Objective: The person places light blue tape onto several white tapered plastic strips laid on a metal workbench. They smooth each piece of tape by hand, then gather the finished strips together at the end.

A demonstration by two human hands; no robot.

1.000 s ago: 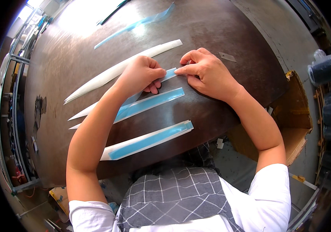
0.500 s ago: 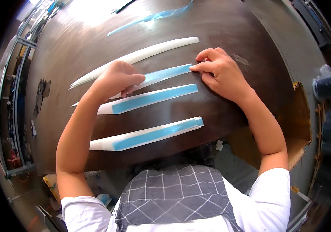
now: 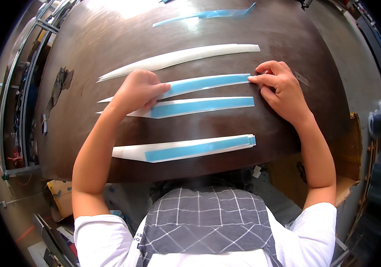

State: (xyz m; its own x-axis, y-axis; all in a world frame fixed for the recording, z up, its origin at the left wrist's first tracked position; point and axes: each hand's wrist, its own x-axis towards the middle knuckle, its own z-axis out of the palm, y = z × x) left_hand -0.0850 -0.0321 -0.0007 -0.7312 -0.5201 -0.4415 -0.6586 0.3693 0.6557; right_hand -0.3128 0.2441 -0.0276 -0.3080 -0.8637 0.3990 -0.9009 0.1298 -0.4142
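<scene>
A blue film strip lies along a long white tapered piece on the brown table. At the strip's left end my left hand is closed, thumb and forefinger pinching the film. The fingertips of my right hand are closed on its right end. Just nearer to me is another white piece with a blue strip on it. Closer to the front edge lies a stack of white pieces topped by a blue strip. Beyond my hands is a stack of plain white tapered pieces.
Loose blue strips lie at the table's far side. Dark scraps sit on the left, and a small pale tag lies beyond my right hand. A cardboard box stands below the table's right side; metal shelving is at left.
The view has shifted and turned slightly, so the table's contents appear farther right. Both hands stay at the ends of the same blue strip, with little other visible movement.
</scene>
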